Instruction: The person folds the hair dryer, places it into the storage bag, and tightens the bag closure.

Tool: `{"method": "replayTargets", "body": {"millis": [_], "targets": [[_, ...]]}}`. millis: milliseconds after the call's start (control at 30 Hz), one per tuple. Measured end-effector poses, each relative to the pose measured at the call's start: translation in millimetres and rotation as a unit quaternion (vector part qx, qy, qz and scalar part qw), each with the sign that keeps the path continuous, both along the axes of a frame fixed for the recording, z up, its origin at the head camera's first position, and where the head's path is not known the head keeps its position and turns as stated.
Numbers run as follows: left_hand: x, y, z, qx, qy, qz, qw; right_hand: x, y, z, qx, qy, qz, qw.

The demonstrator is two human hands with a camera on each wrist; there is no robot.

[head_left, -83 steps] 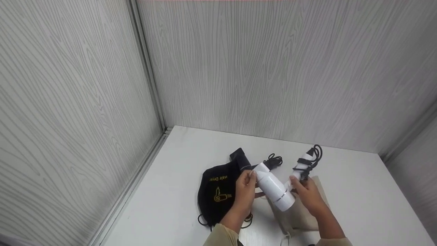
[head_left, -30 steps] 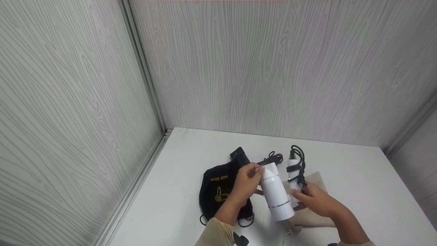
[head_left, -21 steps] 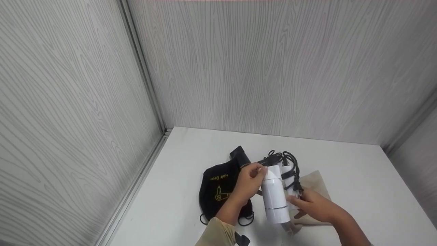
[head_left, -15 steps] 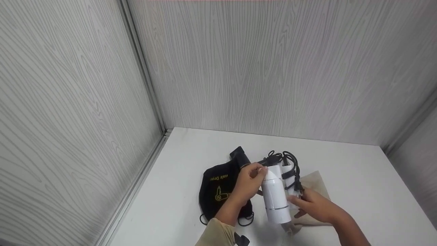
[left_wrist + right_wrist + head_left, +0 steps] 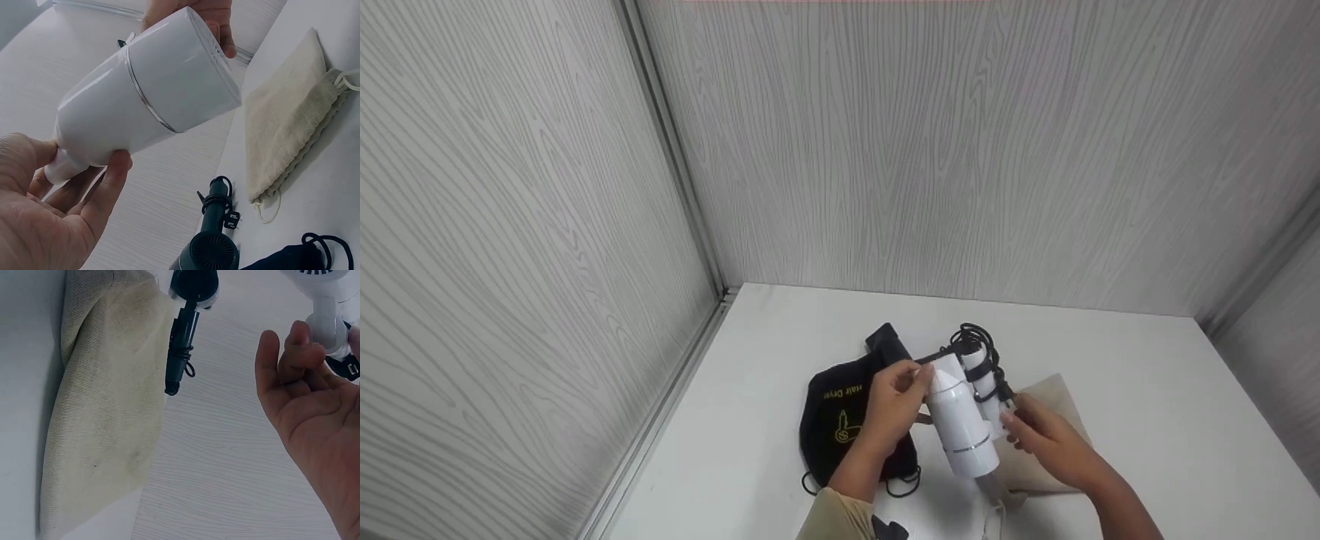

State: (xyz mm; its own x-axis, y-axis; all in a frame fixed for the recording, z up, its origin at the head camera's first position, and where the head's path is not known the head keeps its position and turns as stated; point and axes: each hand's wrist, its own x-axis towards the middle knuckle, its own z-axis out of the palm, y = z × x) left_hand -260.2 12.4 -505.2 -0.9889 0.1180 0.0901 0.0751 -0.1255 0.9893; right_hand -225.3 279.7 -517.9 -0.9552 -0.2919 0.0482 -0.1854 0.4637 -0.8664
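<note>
A white hair dryer is held up above the table between both hands. My left hand pinches its narrow nozzle end; in the left wrist view, thumb and fingers press against the nozzle and barrel. My right hand grips the handle low, near where it joins the barrel, with its thumb in front. A black cord is wrapped round the handle, the plug hanging by the right fingers. In the right wrist view, some fingers of the right hand curl beside the handle joint; its thumb is mostly cut off.
Left of the hands lies a black drawstring pouch marked "Hair Dryer". A dark hair dryer lies by it, partly hidden in the head view. Beneath the right hand is a beige drawstring bag. Panel walls enclose the white table.
The white dryer's handle has swung left, from leaning right to leaning left close along the barrel. The right hand followed it. Lately the dryer tilted and both hands shifted slightly left.
</note>
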Motion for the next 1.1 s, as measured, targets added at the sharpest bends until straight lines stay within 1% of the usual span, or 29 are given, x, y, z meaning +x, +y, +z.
{"method": "replayTargets", "body": {"millis": [100, 167, 233, 333, 400, 500, 633, 700, 800, 933, 1100], "targets": [[-1.9, -6.0, 0.8, 0.016, 0.01, 0.035, 0.9992, -2.6, -0.2, -3.9, 0.007, 0.022, -0.047, 0.9986], [-2.6, -9.3, 0.6, 0.022, 0.02, 0.064, 0.9975, -4.0, -1.9, -8.8, 0.028, 0.03, -0.075, 0.9963], [-2.9, -11.6, -0.3, 0.021, 0.029, 0.095, 0.9949, -4.9, -5.3, -15.3, 0.054, 0.032, -0.092, 0.9939], [-3.0, -14.1, -2.8, 0.016, 0.04, 0.134, 0.9901, -5.6, -13.8, -27.1, 0.109, 0.029, -0.103, 0.9883], [-3.3, -15.2, -4.8, 0.016, 0.041, 0.152, 0.9874, -5.3, -20.5, -34.8, 0.143, 0.028, -0.107, 0.9835], [-3.3, -16.6, -7.4, 0.019, 0.041, 0.172, 0.9841, -4.9, -30.3, -45.6, 0.192, 0.038, -0.108, 0.9747], [-3.2, -17.2, -11.1, 0.017, 0.039, 0.182, 0.9825, -5.2, -38.3, -57.0, 0.234, 0.057, -0.111, 0.9643], [-2.5, -17.2, -13.1, 0.01, 0.036, 0.182, 0.9825, -5.7, -39.3, -60.6, 0.25, 0.056, -0.114, 0.9598], [-1.3, -18.1, -16.0, 0.012, 0.031, 0.182, 0.9827, -5.6, -39.1, -62.5, 0.273, 0.046, -0.117, 0.9537], [0.5, -19.1, -17.7, 0.028, 0.023, 0.185, 0.9821, -6.0, -37.5, -62.1, 0.292, 0.034, -0.119, 0.9484], [6.3, -16.5, -23.8, 0.021, 0.01, 0.178, 0.9837, -7.7, -32.9, -65.4, 0.303, 0.037, -0.121, 0.9447]]}}
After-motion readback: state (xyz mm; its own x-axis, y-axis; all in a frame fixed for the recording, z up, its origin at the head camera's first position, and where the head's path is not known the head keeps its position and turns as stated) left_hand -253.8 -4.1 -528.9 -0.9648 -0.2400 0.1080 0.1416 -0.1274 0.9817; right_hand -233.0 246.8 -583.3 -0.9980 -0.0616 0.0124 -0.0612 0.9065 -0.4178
